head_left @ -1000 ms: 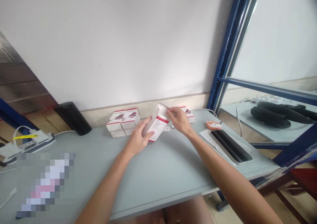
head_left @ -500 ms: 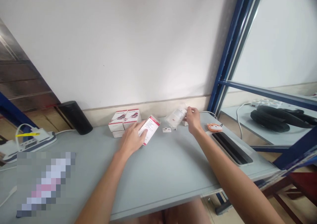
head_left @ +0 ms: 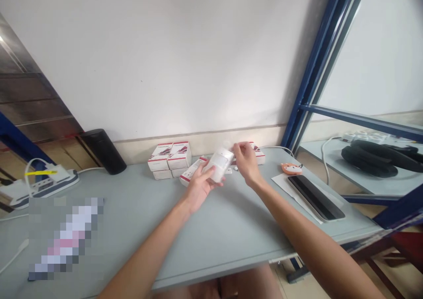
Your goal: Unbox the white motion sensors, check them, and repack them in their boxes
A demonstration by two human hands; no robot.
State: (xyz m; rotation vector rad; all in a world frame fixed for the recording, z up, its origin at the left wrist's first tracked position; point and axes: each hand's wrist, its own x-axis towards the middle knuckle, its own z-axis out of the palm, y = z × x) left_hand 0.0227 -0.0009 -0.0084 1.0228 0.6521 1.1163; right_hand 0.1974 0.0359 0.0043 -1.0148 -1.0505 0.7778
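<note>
My left hand (head_left: 198,185) is wrapped round a white device in a clear plastic bag (head_left: 218,166), its thumb across the front. At the bag's upper right edge, my right hand (head_left: 246,161) has its fingertips pinched together on the plastic. Just behind my left hand a white and red box (head_left: 189,173) lies on the table. A stack of similar boxes (head_left: 169,158) stands to its left against the wall, and another such box (head_left: 258,154) is partly hidden behind my right hand. A small white piece (head_left: 229,171) lies between the hands, mostly covered.
On the right are an orange animal-shaped item (head_left: 291,169) and a black-topped flat device (head_left: 315,197) on white paper. A black cylinder (head_left: 104,151) leans at the back left, near a power strip (head_left: 46,185). A blurred-out object (head_left: 68,241) lies at front left. Blue metal frame (head_left: 307,78) rises at right.
My left hand has let go of the box, which now lies on the table, and has taken hold of the bagged device. My right hand has moved left with the bag.
</note>
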